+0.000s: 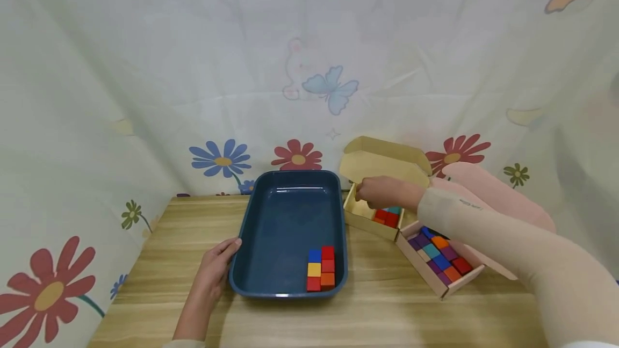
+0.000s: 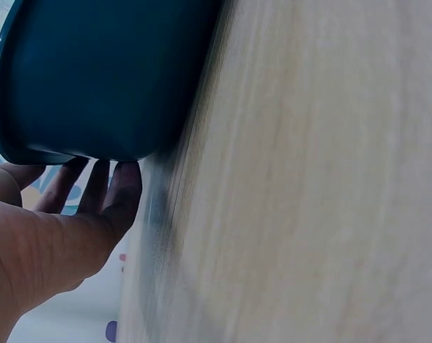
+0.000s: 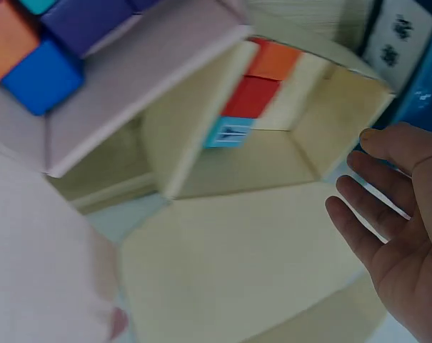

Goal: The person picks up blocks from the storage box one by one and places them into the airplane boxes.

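Note:
My left hand [image 1: 213, 267] holds the near left side of a dark blue tray [image 1: 261, 230], thumb at the rim and fingertips against the outer wall [image 2: 94, 93]. Several coloured cubes [image 1: 321, 269] stand in two columns in the tray's near right corner: blue, yellow, red, orange. My right hand [image 1: 382, 192] is at the left side of an open pale yellow box [image 1: 369, 225]. In the right wrist view, its fingers [image 3: 373, 207] are spread and loosely bent beside the box edge, holding nothing. Red, orange and light blue cubes [image 3: 251, 96] sit along one side of that box.
An open pink box [image 1: 425, 270] stands right of the yellow one, packed with purple, blue, orange, red and teal cubes [image 1: 440, 259]. My right forearm passes over its raised pink lid [image 1: 503, 192]. A flower-patterned curtain [image 1: 300, 122] hangs behind the wooden table [image 1: 377, 305].

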`<state>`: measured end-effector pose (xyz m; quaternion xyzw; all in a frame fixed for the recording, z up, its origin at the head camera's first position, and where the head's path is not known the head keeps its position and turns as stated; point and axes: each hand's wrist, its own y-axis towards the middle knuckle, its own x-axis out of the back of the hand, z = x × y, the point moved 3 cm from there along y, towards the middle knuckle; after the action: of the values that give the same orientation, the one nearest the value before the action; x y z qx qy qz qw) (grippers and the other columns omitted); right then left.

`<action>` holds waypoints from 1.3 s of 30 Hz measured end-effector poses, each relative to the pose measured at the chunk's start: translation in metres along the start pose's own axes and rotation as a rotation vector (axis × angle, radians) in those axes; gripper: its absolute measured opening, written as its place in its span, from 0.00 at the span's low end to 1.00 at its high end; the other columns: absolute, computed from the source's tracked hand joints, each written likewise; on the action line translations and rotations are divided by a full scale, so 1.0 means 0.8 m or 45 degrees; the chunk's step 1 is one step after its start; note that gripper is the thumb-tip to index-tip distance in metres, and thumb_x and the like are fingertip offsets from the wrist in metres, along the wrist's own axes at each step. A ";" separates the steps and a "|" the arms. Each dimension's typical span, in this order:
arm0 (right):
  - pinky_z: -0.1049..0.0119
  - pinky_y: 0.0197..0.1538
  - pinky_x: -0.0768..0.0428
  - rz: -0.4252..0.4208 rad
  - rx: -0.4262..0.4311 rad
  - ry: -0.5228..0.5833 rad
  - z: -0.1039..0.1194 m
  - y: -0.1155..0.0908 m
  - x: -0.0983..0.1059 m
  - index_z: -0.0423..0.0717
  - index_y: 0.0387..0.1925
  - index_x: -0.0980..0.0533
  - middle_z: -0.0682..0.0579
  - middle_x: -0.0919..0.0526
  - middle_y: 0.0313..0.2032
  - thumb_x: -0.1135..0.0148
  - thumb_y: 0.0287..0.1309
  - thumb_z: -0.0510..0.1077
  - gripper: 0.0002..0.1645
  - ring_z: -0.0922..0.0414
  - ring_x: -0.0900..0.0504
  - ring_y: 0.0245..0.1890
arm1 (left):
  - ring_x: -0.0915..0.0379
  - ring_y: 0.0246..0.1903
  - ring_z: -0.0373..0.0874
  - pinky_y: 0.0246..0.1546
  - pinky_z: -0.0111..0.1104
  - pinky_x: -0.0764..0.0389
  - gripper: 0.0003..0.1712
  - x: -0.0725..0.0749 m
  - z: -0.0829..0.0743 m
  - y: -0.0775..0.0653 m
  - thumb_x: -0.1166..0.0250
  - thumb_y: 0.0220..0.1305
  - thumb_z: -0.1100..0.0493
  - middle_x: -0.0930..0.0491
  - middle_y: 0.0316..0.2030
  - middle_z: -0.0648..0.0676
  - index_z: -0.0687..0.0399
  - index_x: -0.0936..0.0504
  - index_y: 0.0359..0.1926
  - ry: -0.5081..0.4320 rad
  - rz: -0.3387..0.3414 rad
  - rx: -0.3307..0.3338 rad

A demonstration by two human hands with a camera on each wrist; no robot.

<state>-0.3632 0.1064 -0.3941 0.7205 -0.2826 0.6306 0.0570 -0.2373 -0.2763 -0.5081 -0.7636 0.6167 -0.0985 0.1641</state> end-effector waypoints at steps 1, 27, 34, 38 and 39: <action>0.64 0.44 0.18 -0.032 0.017 -0.007 0.004 0.003 0.008 0.42 0.48 0.20 0.46 0.18 0.47 0.41 0.57 0.33 0.17 0.50 0.19 0.44 | 0.22 0.40 0.41 0.40 0.35 0.19 0.31 0.000 0.000 0.000 0.34 0.60 0.49 0.21 0.45 0.52 0.62 0.26 0.59 0.005 0.003 -0.002; 0.73 0.53 0.25 0.200 0.597 -0.205 0.220 0.058 0.057 0.58 0.60 0.28 0.60 0.27 0.58 0.36 0.58 0.46 0.27 0.60 0.27 0.54 | 0.22 0.38 0.40 0.39 0.34 0.19 0.31 0.004 0.000 0.001 0.34 0.60 0.48 0.19 0.40 0.49 0.62 0.26 0.58 -0.046 0.028 0.024; 0.72 0.47 0.23 0.337 0.630 -0.285 0.234 0.073 0.043 0.58 0.56 0.28 0.61 0.25 0.52 0.34 0.56 0.43 0.25 0.61 0.27 0.49 | 0.22 0.40 0.39 0.40 0.33 0.20 0.34 0.003 -0.001 0.001 0.33 0.59 0.48 0.19 0.41 0.50 0.64 0.28 0.60 -0.042 0.034 -0.004; 0.73 0.38 0.22 0.355 0.677 -0.297 0.244 0.079 0.032 0.57 0.50 0.24 0.61 0.23 0.46 0.35 0.55 0.38 0.21 0.62 0.24 0.40 | 0.23 0.40 0.39 0.41 0.32 0.20 0.35 0.002 -0.001 -0.001 0.33 0.59 0.48 0.19 0.41 0.50 0.65 0.29 0.60 -0.029 0.046 0.000; 0.73 0.36 0.22 0.359 0.673 -0.295 0.245 0.080 0.030 0.58 0.49 0.23 0.61 0.23 0.45 0.35 0.55 0.38 0.20 0.62 0.23 0.38 | 0.23 0.41 0.39 0.42 0.31 0.20 0.34 0.003 -0.001 -0.001 0.33 0.59 0.48 0.19 0.41 0.49 0.65 0.29 0.60 -0.028 0.047 0.000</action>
<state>-0.2210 -0.0408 -0.4282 0.7312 -0.2107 0.5975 -0.2529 -0.2365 -0.2783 -0.5073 -0.7530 0.6289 -0.0873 0.1727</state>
